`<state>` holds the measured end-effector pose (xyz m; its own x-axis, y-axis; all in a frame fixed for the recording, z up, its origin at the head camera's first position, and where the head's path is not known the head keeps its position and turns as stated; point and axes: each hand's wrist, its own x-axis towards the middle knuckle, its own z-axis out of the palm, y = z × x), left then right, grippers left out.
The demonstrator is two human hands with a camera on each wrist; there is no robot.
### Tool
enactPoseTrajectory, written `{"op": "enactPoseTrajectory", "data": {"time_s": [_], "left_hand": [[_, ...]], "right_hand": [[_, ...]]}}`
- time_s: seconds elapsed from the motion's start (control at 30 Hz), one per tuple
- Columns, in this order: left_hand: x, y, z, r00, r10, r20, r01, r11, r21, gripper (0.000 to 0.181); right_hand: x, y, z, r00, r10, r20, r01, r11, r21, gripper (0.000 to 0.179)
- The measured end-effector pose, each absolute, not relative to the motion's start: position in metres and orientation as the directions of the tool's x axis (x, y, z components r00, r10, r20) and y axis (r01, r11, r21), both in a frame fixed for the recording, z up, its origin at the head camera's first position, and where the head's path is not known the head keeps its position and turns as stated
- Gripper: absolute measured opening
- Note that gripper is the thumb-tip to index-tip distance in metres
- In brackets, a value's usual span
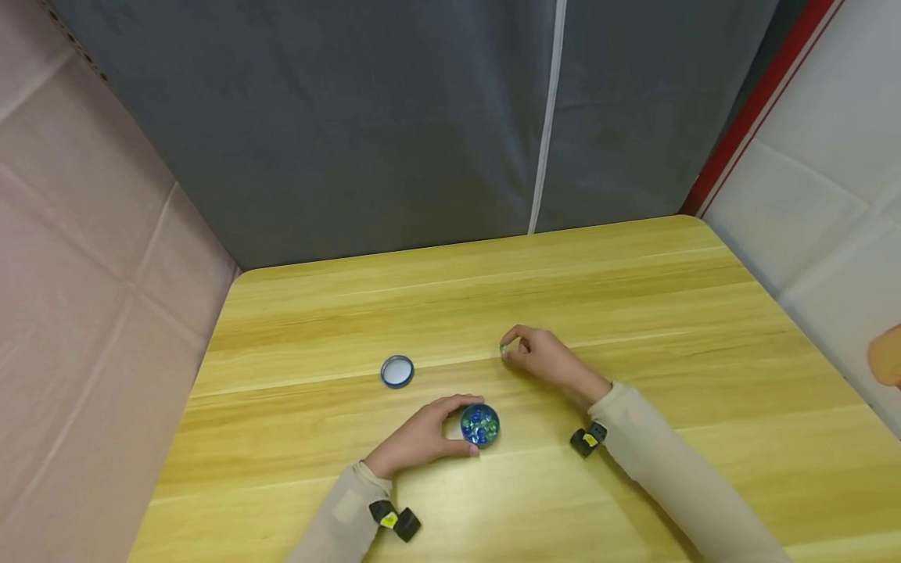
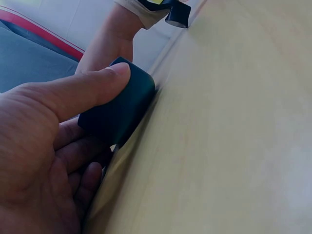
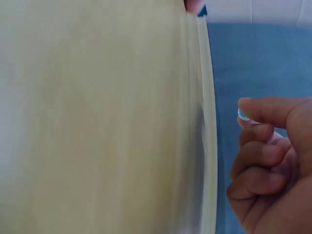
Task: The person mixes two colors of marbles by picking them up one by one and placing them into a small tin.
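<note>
My left hand (image 1: 422,435) holds a small round dark-blue tin (image 2: 124,107) on the table, thumb on the near side and fingers round the far side. Inside the tin, which has no lid on, lie several blue and green glass marbles (image 1: 481,426). To the right and farther back, my right hand (image 1: 552,361) pinches one small clear, pale-greenish marble (image 3: 243,115) between thumb and index finger. The other fingers of that hand are curled in toward the palm. Left of the right hand and beyond the left, the tin's round lid (image 1: 397,371) lies on the table with its pale inside up.
The wood-grain table (image 1: 317,328) carries the tin and lid. A dark grey curtain (image 1: 352,141) hangs along its far edge. Pale cloth walls (image 1: 84,313) stand at both sides, with a red strip at the back right corner. Each wrist wears a black camera strap.
</note>
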<state>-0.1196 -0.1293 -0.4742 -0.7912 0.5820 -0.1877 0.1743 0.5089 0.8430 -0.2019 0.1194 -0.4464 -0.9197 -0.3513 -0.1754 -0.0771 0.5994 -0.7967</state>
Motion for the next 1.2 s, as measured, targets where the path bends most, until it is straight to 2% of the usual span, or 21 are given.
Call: {"op": "enactPoseTrajectory", "data": {"time_s": [0.2, 0.6, 0.83, 1.2], "left_hand": [[-0.119, -0.13, -0.474, -0.792, 0.579, -0.193, 0.17, 0.513, 0.841, 0.068], [-0.12, -0.129, -0.473, -0.794, 0.579, -0.185, 0.174, 0.509, 0.843, 0.068], [-0.12, -0.13, -0.474, -0.794, 0.581, -0.176, 0.181, 0.503, 0.845, 0.068], [-0.12, -0.13, -0.474, -0.796, 0.579, -0.178, 0.183, 0.51, 0.84, 0.068]], "right_hand": [[-0.185, 0.111, -0.442, -0.898, -0.404, -0.173, -0.106, 0.582, -0.806, 0.018], [-0.156, 0.103, -0.436, -0.832, -0.539, -0.129, -0.25, 0.573, -0.781, 0.015], [-0.144, 0.103, -0.436, -0.794, -0.593, -0.133, -0.281, 0.553, -0.784, 0.014], [-0.136, 0.101, -0.437, -0.769, -0.623, -0.142, -0.277, 0.525, -0.805, 0.017]]}}
